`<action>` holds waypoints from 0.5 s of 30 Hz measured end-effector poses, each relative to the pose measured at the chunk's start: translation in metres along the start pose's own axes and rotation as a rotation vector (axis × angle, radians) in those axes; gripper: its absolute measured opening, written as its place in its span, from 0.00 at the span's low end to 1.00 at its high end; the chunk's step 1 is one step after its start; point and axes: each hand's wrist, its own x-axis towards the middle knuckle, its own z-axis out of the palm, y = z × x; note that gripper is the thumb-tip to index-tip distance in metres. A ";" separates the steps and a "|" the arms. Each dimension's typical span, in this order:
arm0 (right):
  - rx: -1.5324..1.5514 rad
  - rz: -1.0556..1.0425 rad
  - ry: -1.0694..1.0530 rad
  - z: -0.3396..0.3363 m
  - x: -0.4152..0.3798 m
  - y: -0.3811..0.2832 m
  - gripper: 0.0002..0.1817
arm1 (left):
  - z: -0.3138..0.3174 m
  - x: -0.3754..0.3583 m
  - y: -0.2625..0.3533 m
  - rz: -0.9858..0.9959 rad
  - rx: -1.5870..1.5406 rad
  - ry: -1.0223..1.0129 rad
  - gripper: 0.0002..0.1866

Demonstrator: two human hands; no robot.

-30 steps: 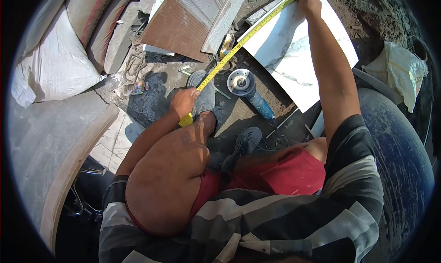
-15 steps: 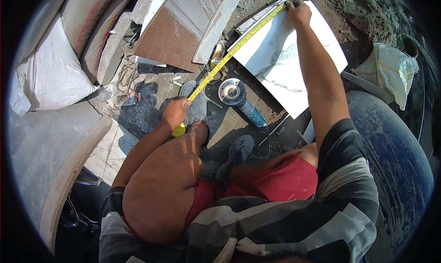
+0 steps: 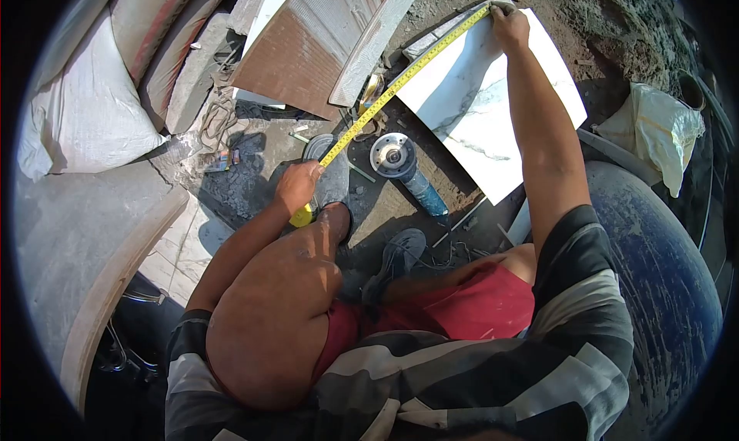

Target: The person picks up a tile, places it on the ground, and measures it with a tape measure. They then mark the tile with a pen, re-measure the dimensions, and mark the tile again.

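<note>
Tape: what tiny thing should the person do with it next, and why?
Maybe read the tape where it passes the corner of the tile nearer the left hand. It looks straight along the tile's edge, with the right hand at its far end and the left gripping beyond that corner.

The angle grinder (image 3: 416, 181) has a blue body and silvery head. Beyond the grinder, the tape measure (image 3: 406, 85) is yellow with dark markings. To the grinder's upper right, the marble-look tile (image 3: 493, 106) is white with grey veins; to its upper left, the ribbed panel (image 3: 296, 64) is reddish brown, smeared whitish. Below it, the shorts (image 3: 469, 302) are red, the shirt (image 3: 400, 368) black, grey and off-white.
</note>
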 end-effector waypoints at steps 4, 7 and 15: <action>-0.033 -0.036 -0.046 -0.002 0.003 0.000 0.16 | 0.000 0.002 -0.001 -0.005 0.016 -0.009 0.13; -0.038 -0.036 -0.073 -0.001 0.006 0.004 0.15 | 0.000 0.004 -0.003 -0.012 0.005 -0.029 0.14; -0.090 -0.077 -0.111 0.001 0.010 0.006 0.16 | 0.001 0.005 -0.004 0.014 -0.018 -0.001 0.15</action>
